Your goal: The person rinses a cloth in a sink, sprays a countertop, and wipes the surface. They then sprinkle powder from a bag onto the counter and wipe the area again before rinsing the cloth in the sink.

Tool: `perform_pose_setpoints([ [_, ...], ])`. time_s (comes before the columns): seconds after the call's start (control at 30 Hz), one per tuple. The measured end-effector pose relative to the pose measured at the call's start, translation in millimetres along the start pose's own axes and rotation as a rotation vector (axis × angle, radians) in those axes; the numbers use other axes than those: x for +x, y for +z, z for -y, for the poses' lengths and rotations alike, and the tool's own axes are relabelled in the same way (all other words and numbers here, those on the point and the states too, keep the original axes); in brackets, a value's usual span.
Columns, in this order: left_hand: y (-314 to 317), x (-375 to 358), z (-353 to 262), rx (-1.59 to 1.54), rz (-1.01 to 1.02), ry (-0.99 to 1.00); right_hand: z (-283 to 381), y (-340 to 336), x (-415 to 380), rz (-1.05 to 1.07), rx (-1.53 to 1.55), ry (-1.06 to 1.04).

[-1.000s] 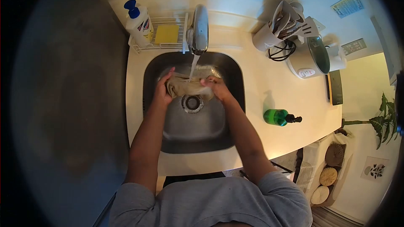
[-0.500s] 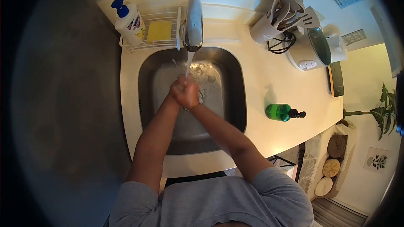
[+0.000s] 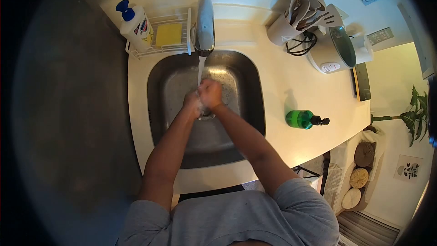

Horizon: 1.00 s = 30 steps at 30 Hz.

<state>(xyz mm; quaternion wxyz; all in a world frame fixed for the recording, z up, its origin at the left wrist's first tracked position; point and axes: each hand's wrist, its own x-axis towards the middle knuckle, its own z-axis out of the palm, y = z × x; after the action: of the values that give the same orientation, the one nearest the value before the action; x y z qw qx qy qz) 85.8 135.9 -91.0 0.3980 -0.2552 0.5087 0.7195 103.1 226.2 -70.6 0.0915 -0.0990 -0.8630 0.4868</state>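
Note:
A stream of water (image 3: 201,69) runs from the faucet (image 3: 205,25) down into the metal sink (image 3: 207,143). Under that stream, above the drain, my left hand (image 3: 191,102) and my right hand (image 3: 211,93) are close together and touching. The right one sits a little farther up and rests against the left. Motion smears the fingers of both, and water splashes over them. I make out no object in either hand.
On a wire rack (image 3: 184,48) left of the faucet are a white pump bottle (image 3: 138,29) and a yellow sponge (image 3: 169,34). A green pump bottle (image 3: 299,119) is on the counter (image 3: 282,86) at right. Behind it are a utensil holder (image 3: 281,31) and a white appliance (image 3: 324,54).
My right hand has shifted slightly to the right, and my left hand has come a little toward me. Both stay under the running water. The view has moved slightly.

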Motion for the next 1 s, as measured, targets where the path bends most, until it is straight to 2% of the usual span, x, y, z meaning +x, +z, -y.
perform_pose_setpoints([
  [0.03, -4.4, -0.7, -0.1, 0.001, -0.004, -0.004, -7.5, -4.1, 5.3, 0.012, -0.014, 0.247],
  [0.07, -10.0, 4.4, -4.3, -0.017, 0.089, 0.045, -21.7, -0.2, 11.2, 0.012, -0.014, 0.243],
  [0.1, -13.7, 7.3, -6.8, -0.036, 0.181, 0.091, -41.3, 6.2, 13.5, 0.059, 0.255, 0.28],
  [0.13, -13.2, 3.4, -12.3, -0.036, 0.18, 0.091, -51.5, 9.7, 14.0, 0.106, 0.523, 0.313],
  [0.17, -11.5, -5.2, -22.0, -0.102, 0.189, 0.233, -50.9, 2.0, 13.2, 0.107, 0.524, 0.312],
  [0.2, -11.9, -10.4, -26.6, -0.167, 0.197, 0.372, -49.3, -14.6, 9.3, 0.273, 0.396, 0.326],
  [0.23, -17.8, -11.5, -32.0, -0.167, 0.195, 0.374, -46.6, -30.1, 7.7, 0.437, 0.265, 0.334],
  [0.27, -29.7, -11.6, -38.7, -0.134, 0.245, 0.38, -43.3, -42.1, 8.0, 0.444, 0.265, 0.33],
  [0.3, -36.4, -10.9, -41.8, -0.1, 0.298, 0.387, -39.3, -54.5, 9.6, 0.327, 0.463, 0.432],
  [0.33, -36.4, -9.2, -37.3, -0.1, 0.298, 0.387, -34.8, -62.1, 9.2, 0.201, 0.66, 0.535],
  [0.37, -36.4, -1.2, -27.6, -0.326, 0.321, 0.225, -21.9, -62.5, 8.1, 0.199, 0.658, 0.533],
  [0.4, -35.6, 8.5, -17.5, -0.546, 0.342, 0.057, -5.3, -56.2, 4.8, 0.168, 0.902, 0.397],
  [0.43, -36.8, 16.8, -4.8, -0.547, 0.342, 0.054, 5.6, -43.2, -1.7, 0.138, 1.143, 0.256],
  [0.47, -38.5, 26.4, 10.2, -0.636, 0.424, 0.02, 7.5, -20.4, -8.9, -0.026, 0.897, 0.307],
  [0.53, -38.7, 45.5, 38.9, -0.815, 0.591, -0.049, 30.7, 17.7, -32.3, 0.0, 0.565, 0.149],
  [0.57, -35.5, 44.7, 44.8, -0.903, 0.671, -0.081, 35.9, 14.8, -32.5, 0.002, 0.566, 0.151],
  [0.6, -33.2, 43.8, 50.3, -0.992, 0.749, -0.116, 41.2, 10.3, -33.9, -0.022, 0.269, -0.059],
  [0.63, -28.6, 46.6, 51.1, -0.991, 0.746, -0.117, 44.7, 5.3, -34.7, -0.047, -0.03, -0.266],
  [0.67, -14.0, 37.0, 36.2, -0.669, 0.489, -0.046, 35.8, -0.4, -24.9, -0.05, -0.026, -0.266],
  [0.7, -3.2, 25.4, 24.3, -0.348, 0.231, 0.023, 19.5, -6.7, -8.4, -0.117, 0.019, -0.116],
  [0.73, 3.2, 14.2, 16.4, -0.347, 0.228, 0.025, 10.3, -9.3, 0.5, -0.181, 0.061, 0.032],
  [0.77, 8.3, 6.2, 10.2, -0.251, 0.189, 0.075, 12.3, -7.1, -2.0, -0.181, 0.062, 0.031],
  [0.83, 13.8, -1.2, 3.2, -0.162, 0.152, 0.126, 18.7, 4.3, -13.9, -0.263, -0.032, -0.292],
  [0.87, 13.8, -1.8, 4.5, -0.182, 0.172, 0.105, 23.6, 17.1, -25.5, -0.252, 0.043, -0.28],
  [1.0, 10.3, -5.7, 4.1, -0.248, 0.249, 0.032, 8.8, 5.3, -21.5, -0.131, -0.007, -0.319],
])
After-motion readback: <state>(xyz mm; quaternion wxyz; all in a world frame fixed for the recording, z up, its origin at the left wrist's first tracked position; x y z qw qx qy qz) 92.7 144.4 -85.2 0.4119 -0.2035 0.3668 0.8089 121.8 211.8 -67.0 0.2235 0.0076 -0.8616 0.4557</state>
